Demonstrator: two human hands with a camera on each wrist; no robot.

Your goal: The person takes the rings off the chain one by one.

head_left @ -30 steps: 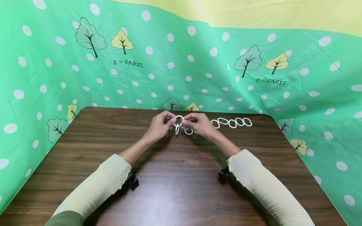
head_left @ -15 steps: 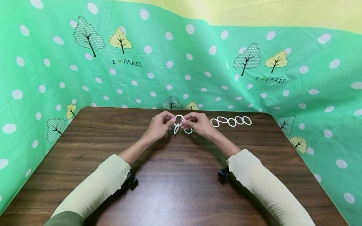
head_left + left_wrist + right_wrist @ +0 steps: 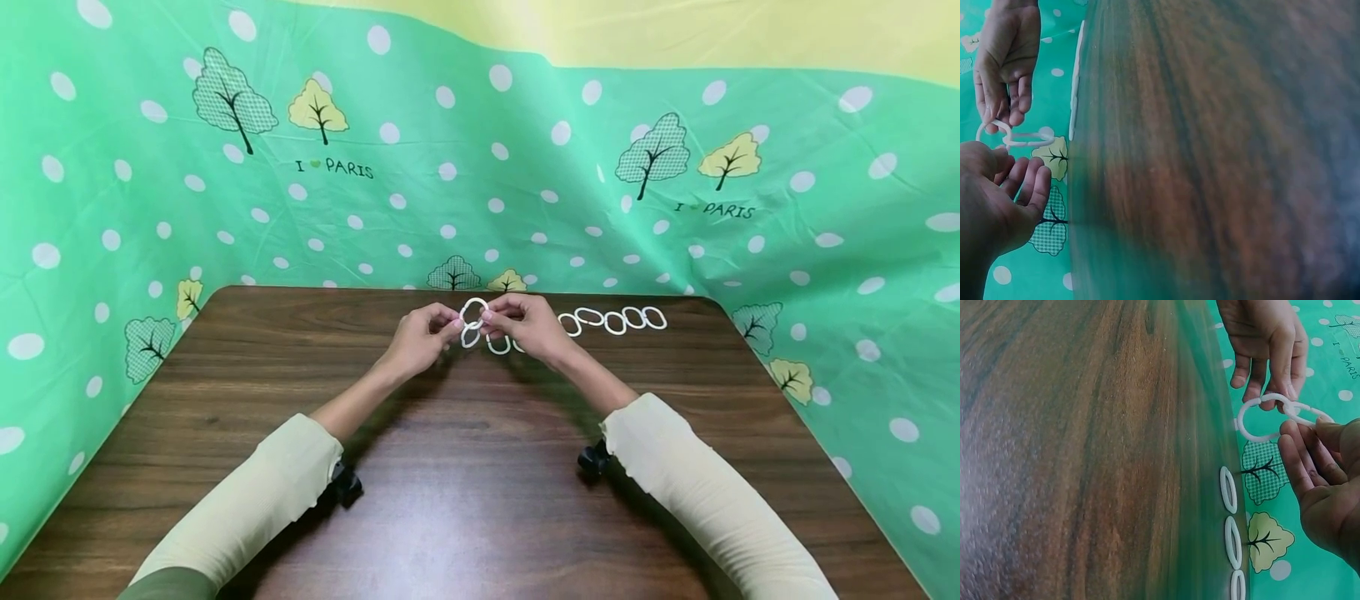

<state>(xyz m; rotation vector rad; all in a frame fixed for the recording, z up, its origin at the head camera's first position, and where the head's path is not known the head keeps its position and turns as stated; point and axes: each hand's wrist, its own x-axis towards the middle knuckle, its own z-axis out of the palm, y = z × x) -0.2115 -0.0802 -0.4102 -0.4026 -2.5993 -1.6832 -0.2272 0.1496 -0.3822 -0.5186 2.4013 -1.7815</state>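
Note:
Two linked white plastic rings are held up between the hands. In the head view, the upper ring [image 3: 472, 301] is pinched on its right side by my right hand [image 3: 527, 327]. My left hand [image 3: 418, 337] pinches the ring's left side with thumb and fingertips, close to where the two rings cross. The lower ring [image 3: 466, 343] hangs from it at a slant, its opening partly facing the camera. In the right wrist view, the hanging ring [image 3: 1242, 422] shows a small split at its top. The right hand's other fingers are loosely bent, holding nothing.
More white rings [image 3: 498, 353] lie close by the right hand, partly hidden by it. Several others form a row [image 3: 615, 332] along the far right of the brown wooden table [image 3: 450, 467]. A green dotted cloth [image 3: 375, 200] stands behind the table.
The lower ring has turned from nearly edge-on to a more open slant. The upper ring has tilted, and my left fingers have shifted slightly down and left.

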